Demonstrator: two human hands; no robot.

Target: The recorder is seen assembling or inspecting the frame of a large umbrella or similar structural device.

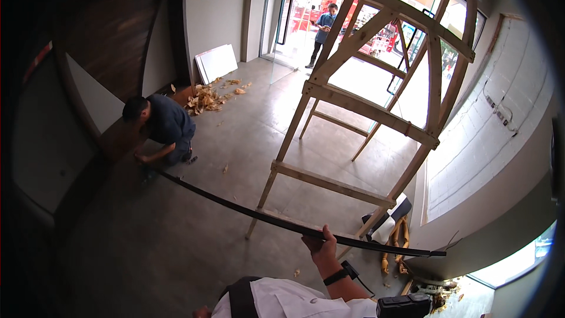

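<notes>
A long thin black strip (235, 205) stretches across the view, from the crouching person at the left to a bare tip at the lower right. My right hand (321, 247) is closed around it nearer its right end, with a dark band on the wrist. At the far end, a co-worker's hand (141, 158) is beside the strip; whether it grips the strip is too dark to tell. Only a small patch of my left hand (202, 312) shows at the lower edge, its fingers hidden.
A tall wooden stepladder (365, 103) stands behind the strip. A co-worker (165, 123) crouches by the left wall. Dry leaves (206, 100) lie near white panels (216, 63). Mannequin limbs (395, 241) lie right of the ladder. Another person (322, 32) stands by the glass doorway.
</notes>
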